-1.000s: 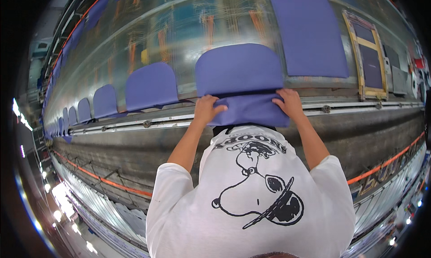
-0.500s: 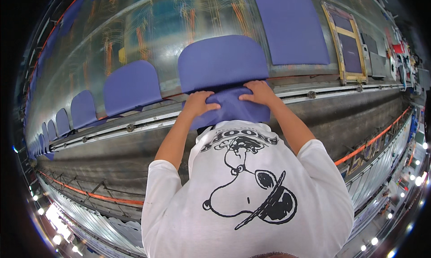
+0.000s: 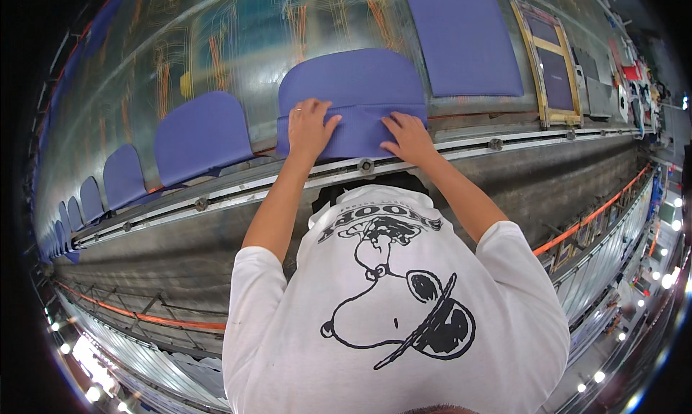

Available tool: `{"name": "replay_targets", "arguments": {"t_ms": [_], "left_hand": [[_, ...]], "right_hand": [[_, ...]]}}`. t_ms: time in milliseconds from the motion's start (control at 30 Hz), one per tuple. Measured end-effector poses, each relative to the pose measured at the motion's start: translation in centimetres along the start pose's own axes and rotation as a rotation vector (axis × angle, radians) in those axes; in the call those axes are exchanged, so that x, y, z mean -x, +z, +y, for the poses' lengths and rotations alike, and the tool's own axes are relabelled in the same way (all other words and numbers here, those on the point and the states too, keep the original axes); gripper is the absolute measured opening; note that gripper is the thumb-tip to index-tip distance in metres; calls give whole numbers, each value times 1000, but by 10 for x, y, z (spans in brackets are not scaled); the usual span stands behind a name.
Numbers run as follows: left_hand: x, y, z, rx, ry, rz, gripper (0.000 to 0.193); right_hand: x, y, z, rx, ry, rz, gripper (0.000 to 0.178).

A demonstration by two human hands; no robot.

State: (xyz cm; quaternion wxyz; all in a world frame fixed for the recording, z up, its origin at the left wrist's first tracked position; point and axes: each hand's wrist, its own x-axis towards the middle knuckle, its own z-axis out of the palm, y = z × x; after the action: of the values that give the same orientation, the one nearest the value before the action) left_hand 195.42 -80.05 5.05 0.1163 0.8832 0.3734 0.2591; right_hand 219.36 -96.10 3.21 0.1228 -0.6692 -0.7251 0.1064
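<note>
A: How is the left hand posed?

B: The left hand [image 3: 308, 131] rests palm down, left of the frame's centre. Its fingers point toward the top edge; the thumb stands out to the right.

A: And the right hand [image 3: 409, 136]?

B: It lies right of centre, palm down, fingers toward the upper left, thumb parted from them. The two hands are apart, each touching the purple sheet [image 3: 352, 75] without clamping it.

A: Where is the sheet?

B: At upper centre, round-topped, with a creased band across its lower part. Whether that band is a separate piece cannot be told.

A: Specify the surface and the room.

B: The glossy table [image 3: 252, 32] carries a row of rounded purple pieces [image 3: 202, 139] at left, a rectangular purple panel [image 3: 468, 43] and a yellow frame [image 3: 561, 117] at upper right. A metal rail [image 3: 468, 147] borders it. Lights [image 3: 599, 376] shine at lower right.
</note>
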Motion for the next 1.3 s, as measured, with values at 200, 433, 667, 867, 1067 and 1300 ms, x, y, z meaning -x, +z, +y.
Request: {"name": "replay_targets", "arguments": {"t_ms": [200, 433, 667, 867, 1067, 1300], "left_hand": [[34, 36, 28, 268, -41, -726, 46], [15, 60, 61, 35, -544, -1133, 76], [-16, 22, 105, 208, -324, -542, 44], [26, 92, 105, 130, -377, -801, 39], [-27, 73, 145, 52, -369, -440, 21], [26, 129, 128, 278, -178, -681, 35]], "right_hand": [[-23, 13, 42, 68, -18, -328, 31], [-4, 18, 46, -267, 218, -578, 63], [11, -23, 75, -358, -52, -218, 54], [22, -8, 111, -461, -20, -303, 37], [9, -37, 116, -370, -56, -143, 19], [33, 8, 122, -253, -9, -300, 20]]}}
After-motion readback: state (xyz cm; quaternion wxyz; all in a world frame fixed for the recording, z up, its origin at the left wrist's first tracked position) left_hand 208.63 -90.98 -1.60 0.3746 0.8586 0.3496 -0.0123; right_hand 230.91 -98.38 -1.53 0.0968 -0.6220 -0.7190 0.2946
